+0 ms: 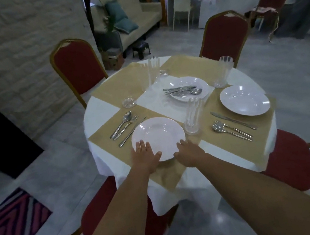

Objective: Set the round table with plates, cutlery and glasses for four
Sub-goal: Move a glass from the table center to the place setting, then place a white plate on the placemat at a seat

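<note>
**Mia:** The round table (103, 114) has a white cloth and tan mats on it. What is nearest to us?

**Sam:** A white plate (158, 138) on the near mat. The left hand (146, 156) lies flat on its near rim with the fingers spread open. The right hand (190, 151) touches the rim on the other side, fingers loose and open too. Neither hand grips it.

**Mia:** What is beside that plate?

**Sam:** On its left lie a spoon (123, 123), a fork (128, 125) and a knife (131, 131), close together. The knife tip is just beside the plate. On its right stands a tall clear glass (193, 116), very near the rim.

**Mia:** And on the right side?

**Sam:** A second plate (244, 100) sits there, with a second knife (233, 120), fork (234, 129) and spoon (231, 129) in front of it. Another glass (222, 72) stands behind it.

**Mia:** What is in the middle?

**Sam:** A third plate (188, 88) with a pile of cutlery (182, 90) lying on it. Past it stand two tall glasses (150, 74) close together, and a small glass bowl (129, 102) sits to the left.

**Mia:** What is around the table?

**Sam:** Red chairs (79, 66) with gold frames. One is right under the arms. A pale sofa (132, 17) is far behind.
</note>
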{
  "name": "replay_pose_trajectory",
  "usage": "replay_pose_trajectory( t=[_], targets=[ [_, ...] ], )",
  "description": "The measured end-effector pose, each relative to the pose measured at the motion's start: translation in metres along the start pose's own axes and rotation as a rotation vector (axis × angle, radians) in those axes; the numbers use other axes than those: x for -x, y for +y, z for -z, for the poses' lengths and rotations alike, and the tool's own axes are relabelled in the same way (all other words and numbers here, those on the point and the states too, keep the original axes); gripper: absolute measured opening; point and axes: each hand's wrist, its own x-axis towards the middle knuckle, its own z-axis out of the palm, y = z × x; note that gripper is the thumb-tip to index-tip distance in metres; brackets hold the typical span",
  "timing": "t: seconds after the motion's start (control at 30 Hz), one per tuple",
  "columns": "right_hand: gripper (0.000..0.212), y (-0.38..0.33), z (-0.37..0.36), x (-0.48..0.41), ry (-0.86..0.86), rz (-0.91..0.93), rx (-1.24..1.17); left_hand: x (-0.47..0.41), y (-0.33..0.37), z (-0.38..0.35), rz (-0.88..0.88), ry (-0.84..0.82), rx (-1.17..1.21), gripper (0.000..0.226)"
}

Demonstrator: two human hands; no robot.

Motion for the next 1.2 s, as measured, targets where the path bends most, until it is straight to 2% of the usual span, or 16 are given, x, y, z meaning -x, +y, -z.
replay_pose_trajectory(
  t=[0.33,0.57,0.77,0.87,1.0,1.07,1.2],
  targets=[
    [0.060,0.010,-0.040,0.082,-0.109,0.159,0.122,0.116,0.022,-0.049,0.086,0.022,0.108,0.072],
    [0.053,0.003,-0.083,0.136,-0.094,0.234,0.174,0.190,0.017,-0.087,0.165,-0.013,0.110,0.073],
    [0.044,0.010,-0.131,0.177,-0.106,0.256,0.154,0.254,0.012,-0.131,0.224,-0.035,0.194,0.070],
    [0.046,0.008,-0.155,0.210,-0.138,0.265,0.239,0.297,0.006,-0.157,0.261,-0.073,0.246,0.070],
    [0.053,-0.002,-0.192,0.260,-0.193,0.299,0.293,0.356,-0.005,-0.188,0.295,-0.099,0.238,0.071],
    [0.049,-0.007,-0.218,0.278,-0.219,0.378,0.304,0.387,-0.013,-0.204,0.321,-0.116,0.221,0.071],
    [0.045,-0.035,-0.256,0.317,-0.249,0.377,0.299,0.443,-0.030,-0.228,0.390,-0.144,0.277,0.070]
  ],
)
